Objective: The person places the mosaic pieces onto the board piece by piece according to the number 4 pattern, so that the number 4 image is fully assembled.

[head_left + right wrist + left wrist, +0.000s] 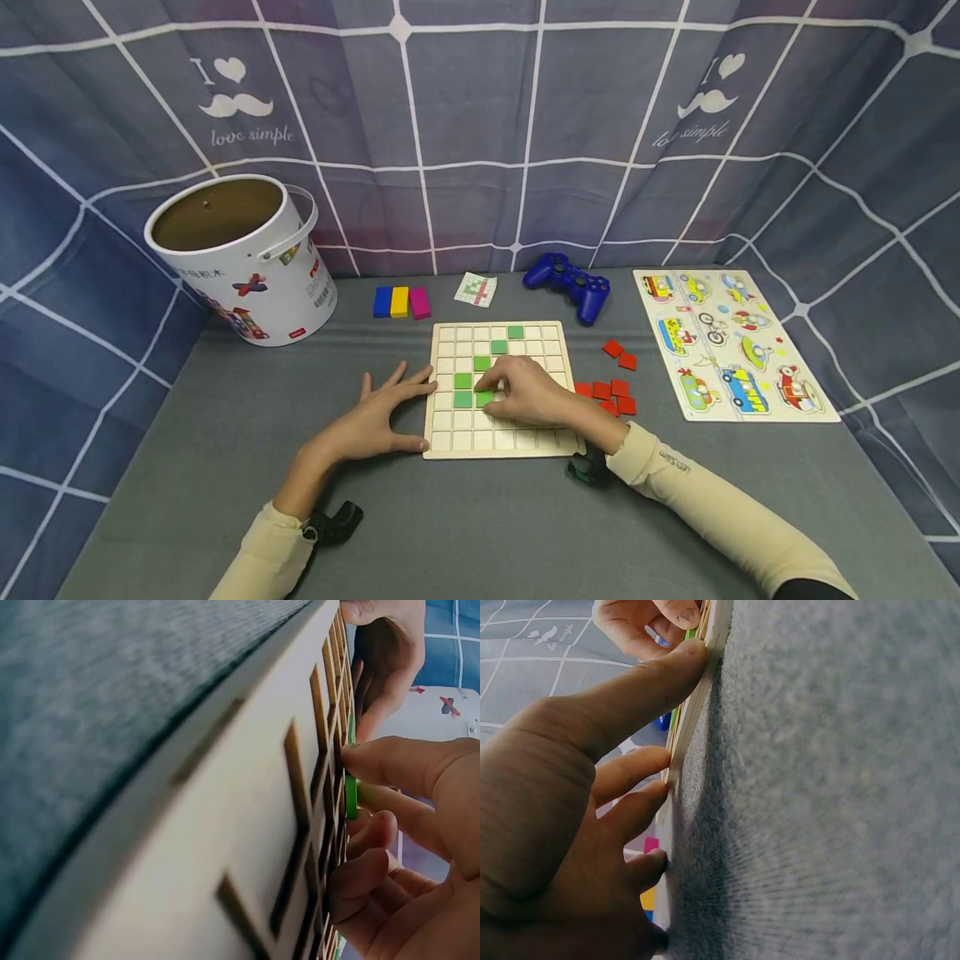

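A wooden grid board lies flat on the grey table. Several green square tiles sit in its cells, in a diagonal row running up to the right. Over the middle of the board, my right hand pinches a green tile between thumb and finger, down at the grid. Fingers spread, my left hand rests at the board's left edge, its thumb and a fingertip touching the rim. Loose red square tiles lie beside the board's right edge, some partly hidden by the right forearm.
Behind the board are blue, yellow and pink tiles, a small pattern card and a blue game controller. A white bucket stands back left. A picture puzzle board lies at the right.
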### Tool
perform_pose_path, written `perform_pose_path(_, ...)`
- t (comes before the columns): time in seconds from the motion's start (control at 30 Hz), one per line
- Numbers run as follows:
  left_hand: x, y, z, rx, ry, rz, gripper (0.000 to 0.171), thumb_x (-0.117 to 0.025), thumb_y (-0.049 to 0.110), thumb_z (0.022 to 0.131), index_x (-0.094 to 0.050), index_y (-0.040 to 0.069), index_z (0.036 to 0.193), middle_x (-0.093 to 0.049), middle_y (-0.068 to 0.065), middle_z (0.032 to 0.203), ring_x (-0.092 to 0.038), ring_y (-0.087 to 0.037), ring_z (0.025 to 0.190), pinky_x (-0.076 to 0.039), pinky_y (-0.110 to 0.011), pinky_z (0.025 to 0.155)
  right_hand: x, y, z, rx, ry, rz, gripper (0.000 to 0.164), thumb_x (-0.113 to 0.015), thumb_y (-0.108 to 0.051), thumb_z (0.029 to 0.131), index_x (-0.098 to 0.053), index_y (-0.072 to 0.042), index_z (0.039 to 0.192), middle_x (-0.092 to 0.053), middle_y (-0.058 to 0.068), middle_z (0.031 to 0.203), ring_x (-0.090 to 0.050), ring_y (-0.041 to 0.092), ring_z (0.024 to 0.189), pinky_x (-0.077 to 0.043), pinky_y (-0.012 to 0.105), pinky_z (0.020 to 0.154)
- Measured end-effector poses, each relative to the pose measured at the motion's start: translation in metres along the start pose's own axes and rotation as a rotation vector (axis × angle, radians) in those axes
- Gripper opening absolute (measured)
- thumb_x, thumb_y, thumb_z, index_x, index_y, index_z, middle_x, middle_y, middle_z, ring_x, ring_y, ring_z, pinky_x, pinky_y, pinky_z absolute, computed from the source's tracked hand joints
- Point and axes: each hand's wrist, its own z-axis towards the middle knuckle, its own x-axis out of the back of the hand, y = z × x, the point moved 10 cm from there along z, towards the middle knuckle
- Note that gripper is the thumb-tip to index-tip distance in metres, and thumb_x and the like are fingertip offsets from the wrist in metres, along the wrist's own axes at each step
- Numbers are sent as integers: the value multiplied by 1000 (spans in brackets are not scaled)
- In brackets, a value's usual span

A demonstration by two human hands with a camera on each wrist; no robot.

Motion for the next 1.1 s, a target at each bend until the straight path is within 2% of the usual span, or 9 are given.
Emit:
perform_pose_path(0.27,-1,2,0,-8,4,-6,87,-87,37,76,-48,18,151,-24,0,164,-6,-41,150,17,-76,102,-3,4,1,-43,-18,-1,28,-86,-19,79,-80,-15,105,-69,-6,96,-60,10,83,-49,28,71)
perform_pose_path(0.37,-3,2,0,-5,4,-3,87,-87,37,76,-47,18,151,-24,0,164,-6,-41,150,16,-76,103,1,4,0,-33,-19,-8,30,-86,-21,79,-79,-14,108,-70,-4,96,-61,11,80,-49,27,69)
perform_pose_path(0.47,-3,1,0,-9,11,-1,87,-88,38,75,-48,17,150,-25,-2,164,-6,-42,150,16,-77,102,15,5,-7,-4,0,10,30,-84,-19,82,-77,-12,110,-70,0,94,-60,12,73,-49,27,66)
perform_pose_path(0.57,-1,2,1,-12,20,1,88,-89,36,75,-48,17,150,-26,-2,164,-6,-42,150,16,-77,102,36,12,-20,9,35,47,26,-80,-12,85,-77,-8,110,-70,3,93,-58,11,65,-49,28,62)
perform_pose_path(0.8,0,1,2,-7,14,4,87,-89,34,74,-49,17,150,-26,-2,164,-6,-42,150,16,-77,102,80,41,-61,-53,116,64,23,-77,-4,86,-76,-6,109,-71,2,92,-53,9,57,-46,27,53)
perform_pose_path(0.93,0,0,2,-2,8,-2,87,-89,34,74,-49,17,149,-26,-2,164,-5,-42,150,16,-77,101,86,51,-82,-70,112,35,26,-80,-2,82,-76,-7,108,-71,0,88,-53,8,55,-45,27,53)
perform_pose_path(1.1,-1,0,3,1,9,-2,87,-89,35,74,-49,18,150,-25,-1,164,-5,-41,150,17,-77,102,82,57,-104,-84,96,-19,28,-80,-1,80,-77,-9,107,-61,-9,72,-47,6,53,-43,26,52)
